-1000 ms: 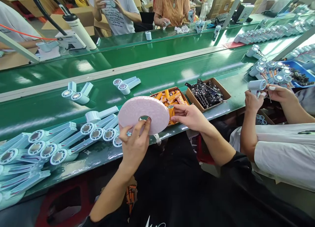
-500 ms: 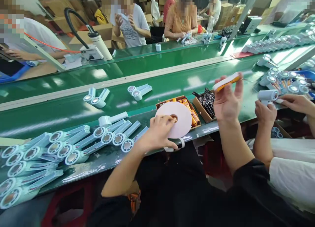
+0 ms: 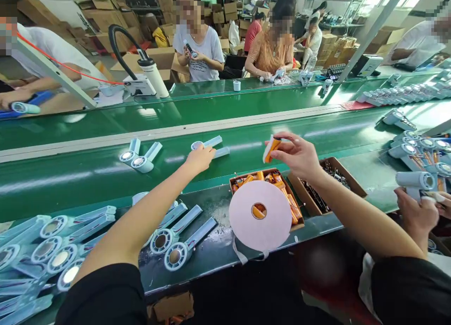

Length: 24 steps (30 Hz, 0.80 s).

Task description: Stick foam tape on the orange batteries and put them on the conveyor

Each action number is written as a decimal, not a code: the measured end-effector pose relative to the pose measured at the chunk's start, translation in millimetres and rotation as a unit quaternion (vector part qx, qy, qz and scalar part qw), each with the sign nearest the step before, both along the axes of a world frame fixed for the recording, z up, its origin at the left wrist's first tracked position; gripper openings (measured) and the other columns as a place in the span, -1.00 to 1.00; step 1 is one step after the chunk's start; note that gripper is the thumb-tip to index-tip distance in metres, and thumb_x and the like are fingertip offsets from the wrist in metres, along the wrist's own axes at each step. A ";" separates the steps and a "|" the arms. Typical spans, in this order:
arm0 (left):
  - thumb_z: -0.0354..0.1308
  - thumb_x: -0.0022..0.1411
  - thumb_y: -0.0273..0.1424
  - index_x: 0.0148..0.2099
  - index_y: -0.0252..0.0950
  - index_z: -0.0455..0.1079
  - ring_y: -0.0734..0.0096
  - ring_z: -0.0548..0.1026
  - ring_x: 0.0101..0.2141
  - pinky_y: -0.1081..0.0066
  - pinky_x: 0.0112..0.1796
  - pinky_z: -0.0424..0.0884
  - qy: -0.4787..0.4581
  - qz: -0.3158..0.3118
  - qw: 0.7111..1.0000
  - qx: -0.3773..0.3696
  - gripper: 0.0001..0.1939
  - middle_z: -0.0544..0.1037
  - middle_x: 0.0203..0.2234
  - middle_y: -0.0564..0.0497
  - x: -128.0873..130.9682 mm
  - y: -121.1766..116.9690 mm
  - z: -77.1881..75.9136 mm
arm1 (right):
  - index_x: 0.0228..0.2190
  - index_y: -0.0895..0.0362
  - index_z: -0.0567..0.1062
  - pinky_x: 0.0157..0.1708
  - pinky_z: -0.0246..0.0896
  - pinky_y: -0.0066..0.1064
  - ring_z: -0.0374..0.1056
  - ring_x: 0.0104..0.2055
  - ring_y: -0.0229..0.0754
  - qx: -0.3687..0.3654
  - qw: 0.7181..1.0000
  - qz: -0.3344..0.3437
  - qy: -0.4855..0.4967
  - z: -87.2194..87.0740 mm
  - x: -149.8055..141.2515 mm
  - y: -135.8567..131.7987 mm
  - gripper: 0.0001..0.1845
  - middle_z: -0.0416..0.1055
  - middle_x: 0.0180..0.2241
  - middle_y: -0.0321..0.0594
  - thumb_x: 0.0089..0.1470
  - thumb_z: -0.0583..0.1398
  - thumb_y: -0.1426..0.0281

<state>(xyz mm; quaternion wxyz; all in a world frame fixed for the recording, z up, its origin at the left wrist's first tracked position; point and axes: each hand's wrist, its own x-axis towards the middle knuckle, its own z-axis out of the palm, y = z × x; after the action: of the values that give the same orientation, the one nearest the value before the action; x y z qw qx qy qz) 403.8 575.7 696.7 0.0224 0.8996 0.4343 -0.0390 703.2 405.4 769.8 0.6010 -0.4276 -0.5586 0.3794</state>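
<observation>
My left hand [image 3: 200, 160] reaches out over the green belt, its fingers closed on the nearer of two light-blue handheld fan housings [image 3: 221, 152]. My hand hides that housing's round head; only its handle sticks out to the right. Between the thumb and fingers of my right hand [image 3: 296, 156] is an orange battery [image 3: 271, 150] with a white strip along one side, held tilted above the belt. Below it, a large roll of white tape [image 3: 246, 217] leans on a cardboard box of orange batteries [image 3: 294, 207], a loose tape end hanging at the table edge.
Several light-blue fan housings [image 3: 176, 255] lie at the left, partly behind my left arm. Two more housings [image 3: 143, 163] rest on the belt [image 3: 88, 174]. A box of dark small parts [image 3: 355, 189] stands under my right forearm. A co-worker's hands [image 3: 416, 212] hold a housing at the right.
My left hand has left the tape roll and moved forward onto a fan housing on the belt. My right hand has moved left with the battery and turned it. The camera view has shifted.
</observation>
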 end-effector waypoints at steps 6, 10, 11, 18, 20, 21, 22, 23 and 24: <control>0.16 0.19 -0.65 0.25 -0.19 0.44 -0.04 0.35 0.18 0.10 0.09 0.43 0.015 -0.062 0.998 0.001 -0.40 0.50 0.19 -0.17 -12.0 15.0 -11.0 | -0.01 0.12 0.56 -0.16 0.46 -0.31 0.57 -0.26 -0.20 -0.064 0.978 0.090 -0.176 -22.3 -40.0 113.3 -0.53 0.65 -0.31 -0.26 0.01 0.42 0.36; 0.19 0.14 -0.70 0.15 -0.21 0.49 0.03 0.43 0.11 0.19 0.06 0.43 0.018 -0.105 0.994 0.022 -0.45 0.59 0.02 -0.15 -16.1 15.2 -14.2 | -0.07 0.12 0.57 -0.26 0.30 -0.41 0.47 -0.34 -0.27 -0.079 0.945 0.104 -0.299 -48.1 -60.5 151.9 -0.61 0.61 -0.39 -0.35 0.02 0.40 0.40; 0.20 0.14 -0.69 0.12 -0.21 0.51 0.04 0.43 0.11 0.20 0.07 0.42 0.019 -0.111 0.993 0.020 -0.47 0.58 0.03 -0.15 -15.3 15.7 -14.3 | -0.07 0.11 0.57 -0.26 0.27 -0.42 0.44 -0.36 -0.28 -0.079 0.937 0.110 -0.321 -54.1 -63.1 156.9 -0.62 0.60 -0.40 -0.36 0.04 0.39 0.40; 0.29 0.07 -0.57 -0.11 -0.28 0.64 -0.16 0.37 0.17 0.02 0.21 0.23 0.005 -0.048 0.998 -0.028 -0.69 0.62 -0.02 -0.18 14.3 22.6 -21.6 | -0.07 0.08 0.57 -0.28 0.19 -0.46 0.38 -0.40 -0.29 -0.062 0.901 0.116 -0.413 -86.9 -64.0 170.2 -0.67 0.56 -0.42 -0.41 0.09 0.36 0.39; 0.27 0.12 -0.53 -0.14 -0.28 0.65 -0.11 0.42 0.13 0.07 0.19 0.26 -0.015 -0.023 0.999 -0.039 -0.76 0.64 -0.10 -0.19 21.7 24.1 -23.5 | -0.07 0.08 0.58 -0.26 0.19 -0.46 0.42 -0.37 -0.28 -0.065 0.893 0.116 -0.430 -93.3 -60.9 170.2 -0.68 0.58 -0.40 -0.39 0.09 0.36 0.39; 0.26 0.16 -0.49 -0.16 -0.28 0.66 -0.08 0.44 0.11 0.11 0.17 0.28 -0.027 -0.010 0.999 -0.044 -0.79 0.65 -0.13 -0.19 23.8 25.1 -23.6 | -0.07 0.08 0.58 -0.26 0.19 -0.46 0.43 -0.36 -0.28 -0.068 0.888 0.115 -0.440 -95.8 -59.2 169.8 -0.67 0.60 -0.38 -0.38 0.09 0.36 0.39; 0.26 0.20 -0.44 -0.18 -0.26 0.67 -0.04 0.47 0.09 0.15 0.14 0.31 -0.042 0.004 0.998 -0.050 -0.82 0.65 -0.14 -0.19 25.0 26.4 -23.2 | -0.06 0.08 0.58 -0.25 0.20 -0.46 0.45 -0.35 -0.27 -0.069 0.882 0.115 -0.451 -97.5 -57.6 169.3 -0.67 0.61 -0.36 -0.36 0.11 0.35 0.39; 0.26 0.23 -0.39 -0.18 -0.23 0.67 0.00 0.49 0.06 0.19 0.10 0.35 -0.056 0.019 0.997 -0.056 -0.83 0.66 -0.13 -0.17 25.3 28.0 -22.5 | -0.04 0.08 0.58 -0.25 0.20 -0.46 0.45 -0.34 -0.26 -0.069 0.875 0.114 -0.465 -98.3 -56.1 168.9 -0.67 0.62 -0.34 -0.34 0.12 0.35 0.37; 0.25 0.26 -0.34 -0.17 -0.21 0.67 0.03 0.52 0.02 0.22 0.05 0.38 -0.071 0.035 0.995 -0.062 -0.82 0.66 -0.12 -0.15 24.8 30.0 -21.5 | -0.03 0.07 0.58 -0.25 0.20 -0.45 0.46 -0.34 -0.24 -0.066 0.866 0.112 -0.483 -98.3 -55.0 168.5 -0.66 0.63 -0.32 -0.32 0.14 0.34 0.36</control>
<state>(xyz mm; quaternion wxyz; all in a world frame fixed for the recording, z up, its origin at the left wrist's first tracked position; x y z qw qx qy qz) 428.6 605.6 675.1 0.1105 0.8811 0.4599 -0.0012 648.2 573.9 671.5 0.1797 -0.5307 -0.7967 0.2266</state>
